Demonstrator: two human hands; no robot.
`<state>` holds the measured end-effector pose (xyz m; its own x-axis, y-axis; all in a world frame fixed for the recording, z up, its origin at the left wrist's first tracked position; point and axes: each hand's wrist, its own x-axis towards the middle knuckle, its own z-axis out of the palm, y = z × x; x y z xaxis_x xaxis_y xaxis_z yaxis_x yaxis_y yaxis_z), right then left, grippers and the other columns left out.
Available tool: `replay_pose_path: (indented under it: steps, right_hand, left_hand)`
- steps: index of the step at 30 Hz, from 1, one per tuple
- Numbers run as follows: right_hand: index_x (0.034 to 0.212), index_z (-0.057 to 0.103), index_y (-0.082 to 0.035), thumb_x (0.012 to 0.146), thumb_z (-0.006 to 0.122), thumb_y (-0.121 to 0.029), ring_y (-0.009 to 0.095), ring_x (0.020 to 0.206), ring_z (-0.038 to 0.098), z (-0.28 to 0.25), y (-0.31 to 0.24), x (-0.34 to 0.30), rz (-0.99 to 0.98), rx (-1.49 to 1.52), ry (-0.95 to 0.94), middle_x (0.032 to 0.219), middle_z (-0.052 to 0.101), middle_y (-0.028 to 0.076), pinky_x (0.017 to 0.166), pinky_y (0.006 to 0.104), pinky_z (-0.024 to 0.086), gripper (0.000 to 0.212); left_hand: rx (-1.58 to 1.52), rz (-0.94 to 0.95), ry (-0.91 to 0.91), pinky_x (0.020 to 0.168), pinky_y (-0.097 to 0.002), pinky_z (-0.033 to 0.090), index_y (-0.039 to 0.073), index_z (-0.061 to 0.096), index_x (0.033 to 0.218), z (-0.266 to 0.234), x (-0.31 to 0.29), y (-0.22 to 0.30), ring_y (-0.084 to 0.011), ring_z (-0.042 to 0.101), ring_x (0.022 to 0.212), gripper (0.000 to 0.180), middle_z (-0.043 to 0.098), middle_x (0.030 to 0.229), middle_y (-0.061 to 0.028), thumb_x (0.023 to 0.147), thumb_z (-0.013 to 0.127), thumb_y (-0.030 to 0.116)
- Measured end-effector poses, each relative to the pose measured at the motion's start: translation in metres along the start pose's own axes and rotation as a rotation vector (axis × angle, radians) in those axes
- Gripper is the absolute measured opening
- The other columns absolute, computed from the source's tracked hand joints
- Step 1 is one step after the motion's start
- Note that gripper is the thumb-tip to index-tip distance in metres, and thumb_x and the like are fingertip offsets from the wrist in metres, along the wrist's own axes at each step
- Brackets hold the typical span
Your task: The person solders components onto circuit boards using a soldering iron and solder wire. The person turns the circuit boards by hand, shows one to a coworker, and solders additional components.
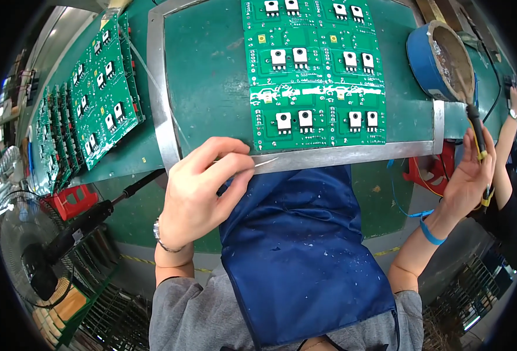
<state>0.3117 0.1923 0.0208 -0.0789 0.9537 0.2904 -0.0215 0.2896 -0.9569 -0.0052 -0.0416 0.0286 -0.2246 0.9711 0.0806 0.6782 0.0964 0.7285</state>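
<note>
A green circuit board panel lies within a metal frame on the bench. Black transistors with metal tabs stand in pairs across it. My left hand is at the panel's near left corner, over the frame's front bar. Its thumb and fingertips pinch a thin silvery solder wire, whose end sticks out to the right. Off to the right, my right hand grips a soldering iron by its black and yellow handle. The iron's tip points up into a round blue tub, apart from the panel.
Several similar boards stand upright in a row at the left. A black fan is at the lower left. Red stands sit below the bench edge. Another person's hand shows at the far right.
</note>
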Motion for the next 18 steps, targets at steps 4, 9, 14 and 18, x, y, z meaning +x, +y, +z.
replay_pose_path:
  steps: [4, 9, 14, 18]
  right_hand:
    - [0.119, 0.053, 0.01, 0.101, 0.045, -0.018, 0.018, 0.096, 0.059, -0.008, 0.015, 0.007, -0.035, -0.115, 0.043, 0.121, 0.056, 0.019, 0.086, 0.0278, 0.048, 0.034]
    - [0.116, 0.057, 0.009, 0.099, 0.048, -0.017, 0.018, 0.092, 0.059, -0.007, -0.024, -0.017, -0.189, -0.208, -0.062, 0.112, 0.059, 0.018, 0.075, 0.0259, 0.048, 0.033]
    - [0.105, 0.066, 0.0, 0.089, 0.065, -0.025, 0.029, 0.078, 0.065, 0.024, -0.071, -0.04, -0.446, -0.464, -0.76, 0.102, 0.064, 0.021, 0.069, 0.0335, 0.053, 0.03]
    - [0.097, 0.07, -0.002, 0.072, 0.078, -0.01, 0.024, 0.074, 0.066, 0.06, -0.079, -0.04, -0.468, -0.348, -0.977, 0.096, 0.066, 0.015, 0.062, 0.0301, 0.056, 0.027]
  left_hand:
    - [0.034, 0.072, 0.046, 0.063, -0.0317, 0.051, 0.004, 0.064, 0.083, 0.011, 0.004, 0.0, -0.0229, 0.063, 0.074, 0.015, 0.063, 0.089, -0.0071, 0.071, 0.072, -0.001]
    - [0.092, 0.055, 0.213, 0.051, -0.0271, 0.045, 0.005, 0.07, 0.09, 0.012, 0.0, 0.01, -0.0149, 0.057, 0.061, 0.025, 0.058, 0.078, -0.0052, 0.068, 0.076, -0.004]
    - [0.061, 0.126, 0.276, 0.049, -0.0259, 0.042, 0.004, 0.071, 0.092, 0.031, 0.006, 0.008, -0.014, 0.055, 0.06, 0.03, 0.056, 0.074, -0.0036, 0.065, 0.079, -0.002]
    - [0.08, 0.202, 0.293, 0.049, -0.0263, 0.042, 0.004, 0.071, 0.092, 0.034, 0.012, -0.001, -0.0149, 0.055, 0.059, 0.03, 0.056, 0.073, -0.0031, 0.064, 0.079, -0.003]
